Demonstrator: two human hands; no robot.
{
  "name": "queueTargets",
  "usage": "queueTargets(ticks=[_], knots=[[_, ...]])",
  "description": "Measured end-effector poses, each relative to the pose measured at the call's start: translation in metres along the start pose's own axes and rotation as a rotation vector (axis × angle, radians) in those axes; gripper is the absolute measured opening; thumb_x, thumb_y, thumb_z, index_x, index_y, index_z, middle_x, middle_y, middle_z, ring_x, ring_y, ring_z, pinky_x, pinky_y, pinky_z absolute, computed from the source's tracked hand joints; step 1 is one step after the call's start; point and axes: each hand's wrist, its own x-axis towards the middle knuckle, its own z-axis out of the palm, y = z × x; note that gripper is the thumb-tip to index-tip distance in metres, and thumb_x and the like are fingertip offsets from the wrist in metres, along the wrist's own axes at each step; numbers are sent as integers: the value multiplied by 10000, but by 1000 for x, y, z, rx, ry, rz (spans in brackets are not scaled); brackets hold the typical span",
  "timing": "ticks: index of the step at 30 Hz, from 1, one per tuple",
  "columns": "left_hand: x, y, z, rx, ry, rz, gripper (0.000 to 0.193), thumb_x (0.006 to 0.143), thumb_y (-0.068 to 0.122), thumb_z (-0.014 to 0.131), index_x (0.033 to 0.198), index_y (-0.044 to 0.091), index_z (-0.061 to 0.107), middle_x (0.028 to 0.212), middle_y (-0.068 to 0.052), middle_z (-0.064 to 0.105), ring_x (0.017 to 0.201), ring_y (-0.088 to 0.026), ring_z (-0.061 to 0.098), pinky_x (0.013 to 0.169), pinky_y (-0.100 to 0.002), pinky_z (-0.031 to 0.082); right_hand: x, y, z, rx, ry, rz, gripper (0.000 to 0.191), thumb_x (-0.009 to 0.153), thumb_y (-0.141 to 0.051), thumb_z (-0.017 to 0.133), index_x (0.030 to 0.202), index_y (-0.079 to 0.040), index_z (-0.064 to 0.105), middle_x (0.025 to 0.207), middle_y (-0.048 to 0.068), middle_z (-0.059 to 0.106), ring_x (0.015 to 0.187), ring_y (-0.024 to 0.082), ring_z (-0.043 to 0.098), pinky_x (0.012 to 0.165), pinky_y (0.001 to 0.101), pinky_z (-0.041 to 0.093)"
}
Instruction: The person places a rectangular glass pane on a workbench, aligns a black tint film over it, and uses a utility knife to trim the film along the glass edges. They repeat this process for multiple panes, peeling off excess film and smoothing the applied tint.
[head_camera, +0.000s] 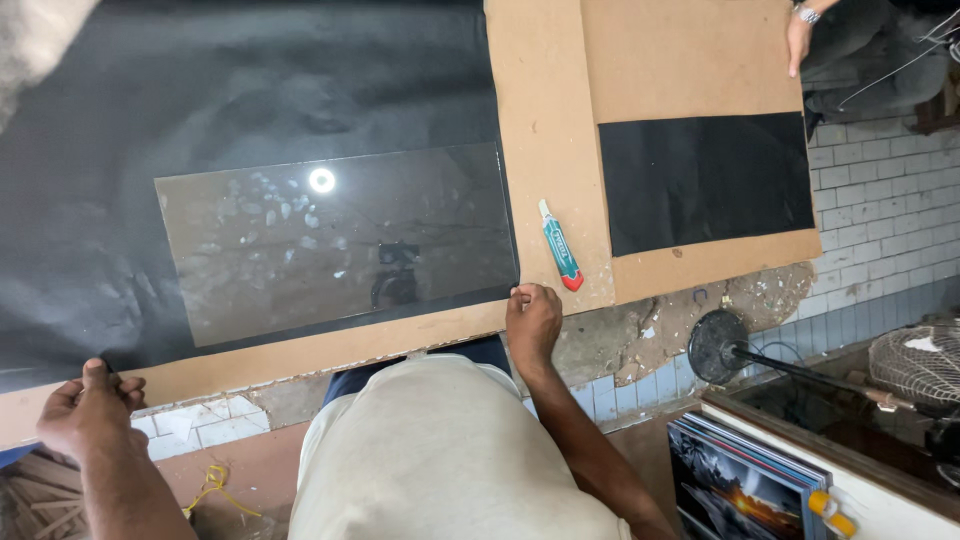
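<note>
While both hands grip board (330, 352) edge | left hand (88, 408), right hand (532, 322) | glass sheet (335, 240) beyond.

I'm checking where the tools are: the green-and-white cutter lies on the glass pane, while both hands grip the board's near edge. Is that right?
Not quite. The head view shows the cutter lying on the brown board, just right of the glass pane, not on it. The left hand and right hand do grip the board's near edge.
</note>
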Motion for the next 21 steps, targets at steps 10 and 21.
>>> queueTargets(ticks=[10,21], knots=[[-1,8,-5,5,-112,-8,265,1075,192,740,1037,-18,584,834,-124,696,660,-166,704,535,-246,592,11,5,7,754,-148,473,104,950,-49,591,1013,16,539,879,157,656,699,233,740,559,372,577],[20,20,-19,-34,-88,-118,219,957,163,747,918,24,582,705,-91,653,551,-204,688,425,-305,515,-1,27,17,899,-134,459,318,950,47,698,1227,21,544,982,183,687,698,208,695,632,329,619]])
